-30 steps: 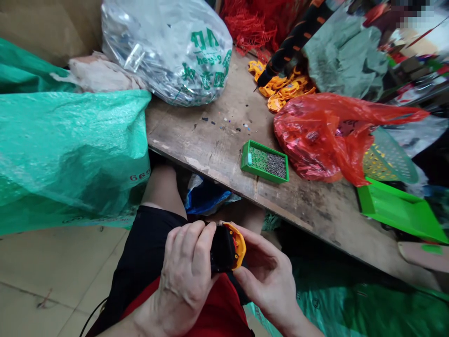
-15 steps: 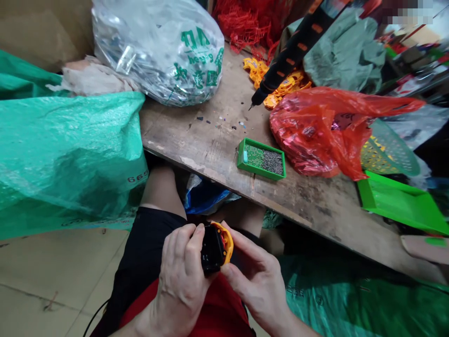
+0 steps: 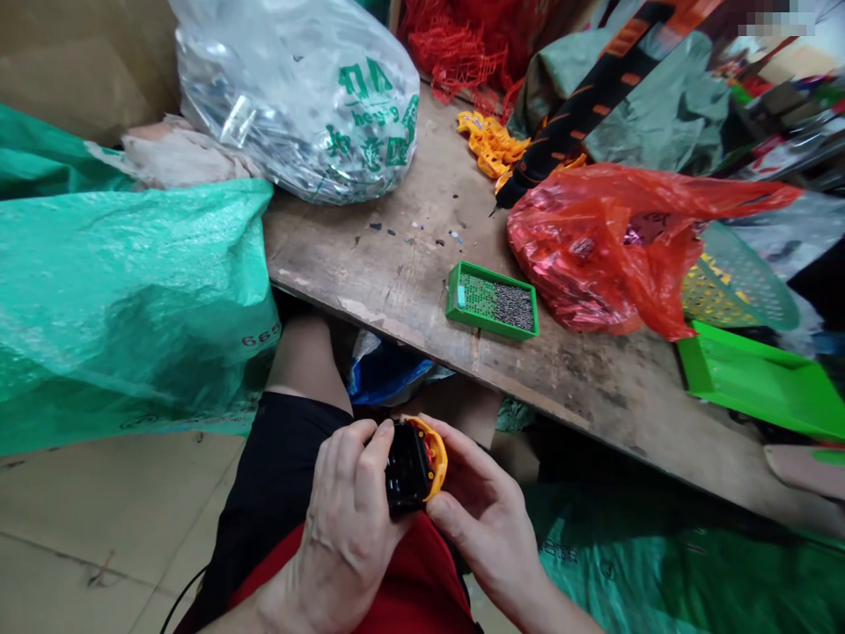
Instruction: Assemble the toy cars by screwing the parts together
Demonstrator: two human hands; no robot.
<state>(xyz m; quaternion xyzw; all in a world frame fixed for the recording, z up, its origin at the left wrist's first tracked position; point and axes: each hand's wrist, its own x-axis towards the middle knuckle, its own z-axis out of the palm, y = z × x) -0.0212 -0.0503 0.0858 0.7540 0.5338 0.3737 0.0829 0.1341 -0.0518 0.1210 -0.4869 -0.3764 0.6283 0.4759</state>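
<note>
Over my lap, my left hand (image 3: 353, 493) is closed round a black plastic housing (image 3: 404, 475), which has a dark hollow or glossy face; I cannot tell which. At its right side sits a curved yellow plastic shell (image 3: 437, 462) with a bit of red inside, against the black part. My right hand (image 3: 485, 515) pinches this yellow shell between thumb and fingers. Beyond the hands, on the bench, stands a small green tray (image 3: 493, 333) with many tiny screws in its right half. An electric screwdriver (image 3: 547, 145) hangs tip-down above the bench.
The wooden bench (image 3: 396, 282) runs diagonally before me. On it are a clear bag (image 3: 297, 97) of silvery pieces, yellow parts (image 3: 488, 141), a red bag (image 3: 594, 255) and a green bin (image 3: 759, 379). A green sack (image 3: 132, 299) stands at left.
Both hands and the held parts have shifted slightly to the right. The hanging screwdriver has swung to the right, its tip now close to the red bag.
</note>
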